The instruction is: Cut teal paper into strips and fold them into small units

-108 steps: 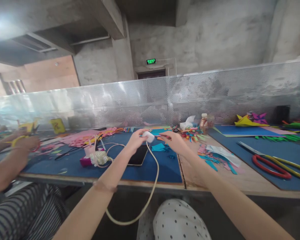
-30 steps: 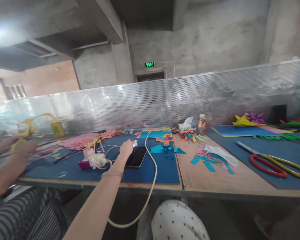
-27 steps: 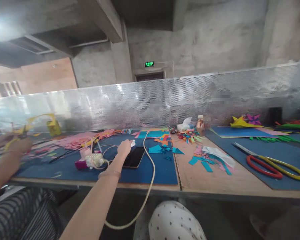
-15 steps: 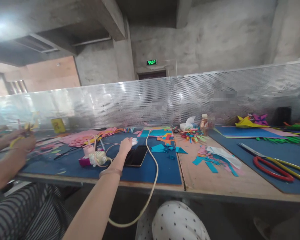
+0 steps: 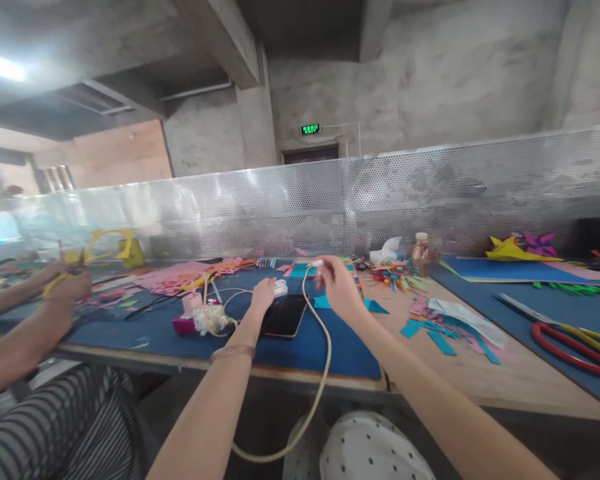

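My left hand (image 5: 264, 297) is closed on a small white rounded object (image 5: 280, 288), whose exact kind I cannot make out. It is just above a dark phone (image 5: 286, 317) lying on the blue mat. My right hand (image 5: 341, 287) pinches the white plug end of a cream cable (image 5: 326, 333). That cable loops down over the table's front edge and back to the left. Left of my left hand lies a pale beaded bundle (image 5: 207, 319) with a magenta piece under it and cord around it.
Blue and pink paper scraps (image 5: 443, 340) lie on bare wood at right, with large red-and-yellow-handled scissors (image 5: 575, 343) beyond. A bottle (image 5: 421, 252) stands at the back before a perforated metal panel (image 5: 260, 213). Another person's hands (image 5: 65, 293) hold scissors and yellow paper at left.
My right hand has come in from the right and taken hold of the cable's plug end. My left hand stays at the white object. The view has shifted slightly left.
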Demonstrator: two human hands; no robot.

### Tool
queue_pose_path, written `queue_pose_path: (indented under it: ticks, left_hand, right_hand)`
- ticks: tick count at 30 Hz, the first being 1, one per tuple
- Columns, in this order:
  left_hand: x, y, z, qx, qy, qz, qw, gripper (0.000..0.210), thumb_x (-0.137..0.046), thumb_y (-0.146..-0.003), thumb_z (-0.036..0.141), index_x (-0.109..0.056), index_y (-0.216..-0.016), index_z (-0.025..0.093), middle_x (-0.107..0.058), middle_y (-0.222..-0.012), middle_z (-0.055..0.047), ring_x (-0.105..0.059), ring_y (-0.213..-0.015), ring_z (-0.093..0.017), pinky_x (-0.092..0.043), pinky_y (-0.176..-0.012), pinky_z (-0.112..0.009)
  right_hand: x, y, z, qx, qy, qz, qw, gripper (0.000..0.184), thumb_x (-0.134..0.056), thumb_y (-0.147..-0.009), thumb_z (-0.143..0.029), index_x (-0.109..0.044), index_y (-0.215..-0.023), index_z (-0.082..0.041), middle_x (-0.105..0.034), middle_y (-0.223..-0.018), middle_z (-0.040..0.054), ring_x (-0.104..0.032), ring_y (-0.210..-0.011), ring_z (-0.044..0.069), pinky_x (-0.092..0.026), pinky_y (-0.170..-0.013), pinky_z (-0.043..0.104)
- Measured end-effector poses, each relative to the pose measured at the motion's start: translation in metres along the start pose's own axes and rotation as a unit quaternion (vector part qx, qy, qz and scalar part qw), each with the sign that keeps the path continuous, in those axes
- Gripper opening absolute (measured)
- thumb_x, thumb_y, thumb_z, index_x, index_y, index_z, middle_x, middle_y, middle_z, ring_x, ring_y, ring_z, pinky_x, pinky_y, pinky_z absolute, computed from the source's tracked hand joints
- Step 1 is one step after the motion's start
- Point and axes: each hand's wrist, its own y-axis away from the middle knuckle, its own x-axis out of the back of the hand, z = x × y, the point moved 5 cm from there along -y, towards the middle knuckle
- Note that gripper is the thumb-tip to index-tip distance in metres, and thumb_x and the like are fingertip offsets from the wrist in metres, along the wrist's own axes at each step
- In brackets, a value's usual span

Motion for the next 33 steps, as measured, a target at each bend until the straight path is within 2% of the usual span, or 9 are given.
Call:
queue_pose_path:
  ticks: [4,6,9,13,24,29,33]
  left_hand:
    - [-0.001,0.003,0.005,-0.026,0.013,-0.002,1.000,0.028,-0.046,-0.082,0.028,-0.049,-0.106,0.015,-0.052,-0.106,-0.008,-0.054,-0.089,-0.018,-0.046,-0.074,-0.038]
    - [-0.001,0.004,0.007,-0.040,0.019,-0.001,0.999,0.028,-0.046,-0.082,0.028,-0.049,-0.106,0.015,-0.053,-0.106,-0.007,-0.054,-0.089,-0.018,-0.046,-0.074,-0.037]
    - [-0.001,0.002,0.010,-0.052,0.031,0.003,0.998,0.027,-0.046,-0.082,0.028,-0.049,-0.106,0.015,-0.053,-0.106,-0.007,-0.054,-0.089,-0.018,-0.046,-0.075,-0.038]
    - [0.000,0.000,0.012,-0.055,0.057,0.004,0.997,0.027,-0.046,-0.082,0.028,-0.050,-0.105,0.015,-0.053,-0.106,-0.007,-0.054,-0.089,-0.018,-0.046,-0.075,-0.038]
    - [0.003,0.004,0.014,-0.026,0.184,-0.025,0.982,0.028,-0.046,-0.082,0.029,-0.049,-0.106,0.014,-0.053,-0.106,-0.007,-0.054,-0.089,-0.019,-0.045,-0.075,-0.038]
    - [-0.002,0.003,0.012,0.000,0.279,-0.060,0.958,0.028,-0.046,-0.082,0.029,-0.049,-0.105,0.014,-0.053,-0.105,-0.007,-0.054,-0.088,-0.018,-0.046,-0.074,-0.038]
    - [-0.008,0.011,0.017,0.003,0.366,-0.113,0.924,0.028,-0.046,-0.082,0.029,-0.049,-0.105,0.013,-0.054,-0.101,-0.007,-0.056,-0.083,-0.017,-0.047,-0.070,-0.035]
  right_hand:
    - [-0.076,-0.029,0.035,0.021,-0.002,-0.133,0.991,0.012,-0.044,-0.084,-0.018,-0.052,-0.092,-0.012,-0.057,-0.068,-0.0011,-0.056,-0.056,0.008,-0.048,-0.055,0.022]
    - [-0.098,-0.036,0.051,0.035,0.009,-0.168,0.985,0.015,-0.046,-0.084,-0.023,-0.054,-0.091,-0.011,-0.058,-0.077,0.0005,-0.056,-0.062,0.009,-0.048,-0.058,0.025]
    - [-0.112,-0.041,0.069,0.062,0.037,-0.188,0.979,0.018,-0.047,-0.084,-0.026,-0.055,-0.092,-0.012,-0.058,-0.089,0.0033,-0.056,-0.077,0.013,-0.047,-0.068,0.032]
    - [-0.113,-0.040,0.083,0.090,0.064,-0.196,0.974,0.018,-0.048,-0.083,-0.026,-0.055,-0.093,-0.013,-0.056,-0.097,0.0046,-0.054,-0.087,0.016,-0.044,-0.076,0.036]
    - [-0.098,-0.031,0.086,0.066,0.067,-0.162,0.982,0.012,-0.048,-0.082,-0.018,-0.055,-0.089,-0.013,-0.054,-0.092,0.0032,-0.052,-0.083,0.014,-0.043,-0.074,0.033]
    - [-0.091,-0.029,0.084,0.036,0.060,-0.131,0.989,0.016,-0.048,-0.082,-0.019,-0.053,-0.096,-0.014,-0.053,-0.096,0.0042,-0.051,-0.085,0.015,-0.043,-0.074,0.034]
    - [-0.092,-0.026,0.084,0.008,0.049,-0.139,0.989,0.026,-0.050,-0.082,-0.023,-0.048,-0.106,-0.014,-0.053,-0.100,0.0051,-0.054,-0.079,0.014,-0.046,-0.070,0.033]
